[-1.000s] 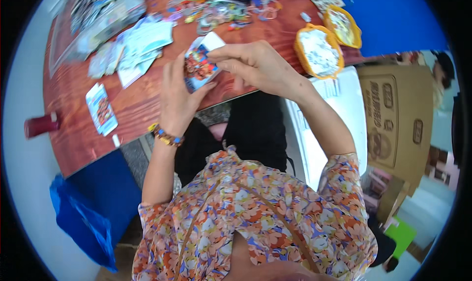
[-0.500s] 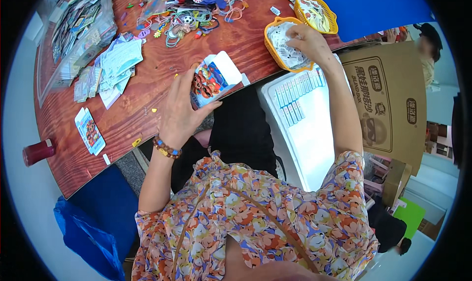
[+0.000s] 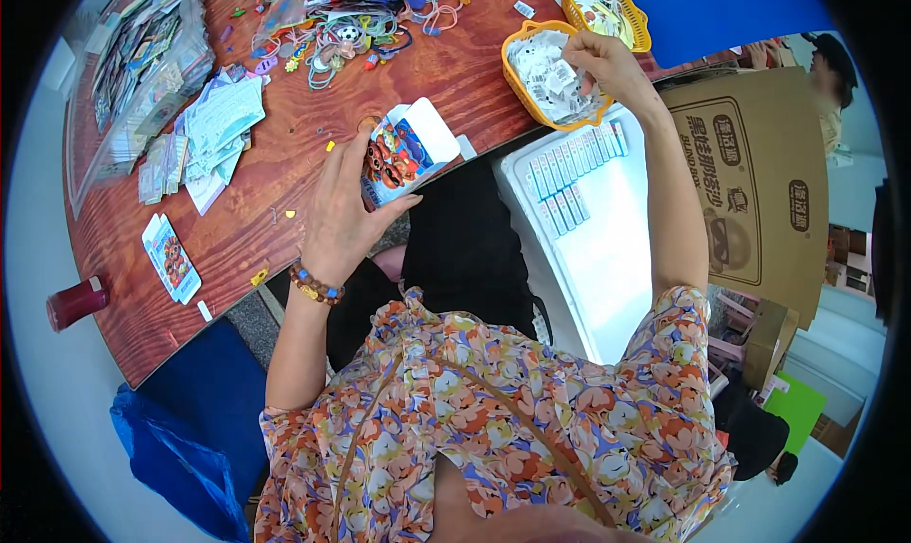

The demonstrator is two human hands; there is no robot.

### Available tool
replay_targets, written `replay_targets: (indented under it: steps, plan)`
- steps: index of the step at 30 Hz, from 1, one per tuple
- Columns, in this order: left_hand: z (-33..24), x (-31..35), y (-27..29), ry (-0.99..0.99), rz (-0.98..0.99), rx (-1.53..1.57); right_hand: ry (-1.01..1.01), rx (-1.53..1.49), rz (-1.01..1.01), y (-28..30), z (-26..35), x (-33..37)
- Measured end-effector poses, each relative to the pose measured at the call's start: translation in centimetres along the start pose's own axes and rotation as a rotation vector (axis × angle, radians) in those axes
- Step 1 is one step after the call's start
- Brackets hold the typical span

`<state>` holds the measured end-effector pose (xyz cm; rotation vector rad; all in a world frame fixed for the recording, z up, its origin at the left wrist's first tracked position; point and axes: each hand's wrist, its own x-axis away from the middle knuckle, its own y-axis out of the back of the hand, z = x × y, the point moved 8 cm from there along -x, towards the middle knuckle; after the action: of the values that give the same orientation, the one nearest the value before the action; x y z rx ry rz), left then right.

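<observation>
Right hand has moved from the open blue-and-white cardboard box to the yellow plastic basket, fingers narrowed among small white packets; whether one is gripped, I cannot tell. Left of the basket, the left hand holds the box: likely light, crushable card, best gripped by side edges.

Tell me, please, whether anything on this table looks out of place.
Small yellow pieces lie strewn left of the left hand, apart from the tangled heap of bands, and one small pale item lies outside the nearer yellow basket; both look like strays.
</observation>
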<state>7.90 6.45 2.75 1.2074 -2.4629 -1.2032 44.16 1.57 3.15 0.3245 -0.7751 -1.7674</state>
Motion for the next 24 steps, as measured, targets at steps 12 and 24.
replay_targets:
  steps: [12,24]
  plan:
    - [0.0,-0.1,0.0,-0.007,0.001,-0.003,-0.005,-0.009,-0.125,1.1,0.5,0.6]
    - [-1.0,-0.8,-1.0,-0.034,-0.038,0.004,-0.022,0.171,-0.159,1.4,0.2,1.0]
